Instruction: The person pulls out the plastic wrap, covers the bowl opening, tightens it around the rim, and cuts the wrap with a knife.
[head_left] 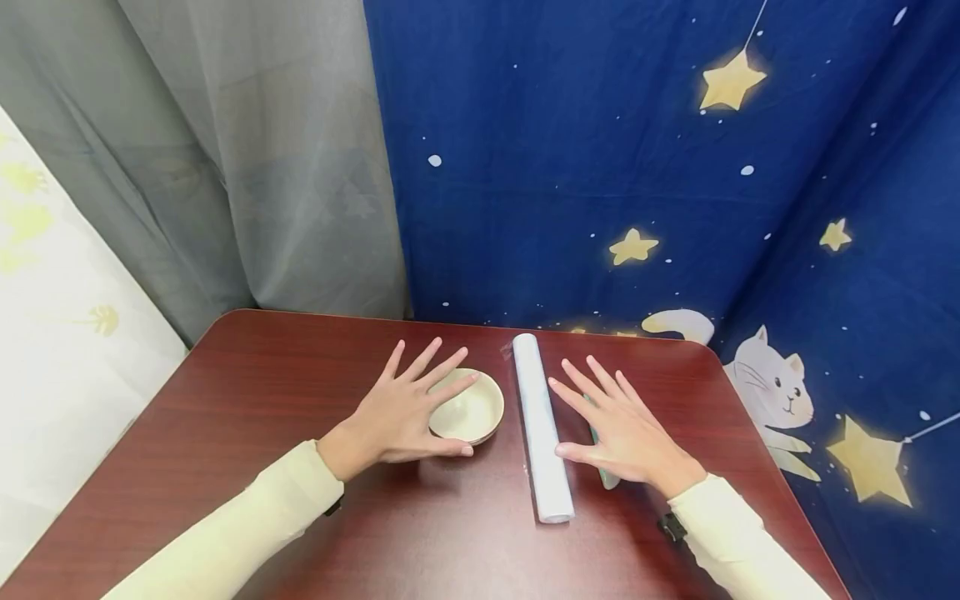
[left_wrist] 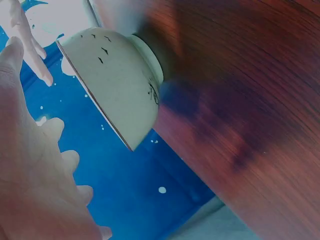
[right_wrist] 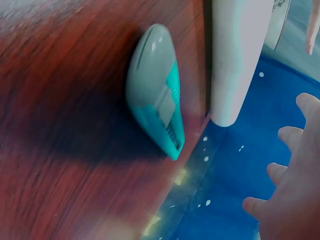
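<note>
The left hand point(head_left: 401, 418) splays wide, empty, above the bowl point(head_left: 480, 408); the right hand point(head_left: 628, 433) likewise above the cutter point(right_wrist: 159, 92). Between lies a white roll point(head_left: 542, 433) — a careless nudge could set it rolling.

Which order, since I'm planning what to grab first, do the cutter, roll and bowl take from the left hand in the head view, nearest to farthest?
1. Bowl: nearest, partly hidden by the left hand.
2. Roll: next, on the bowl's right.
3. Cutter: farthest, right of the roll, partly hidden by the right hand.
</note>
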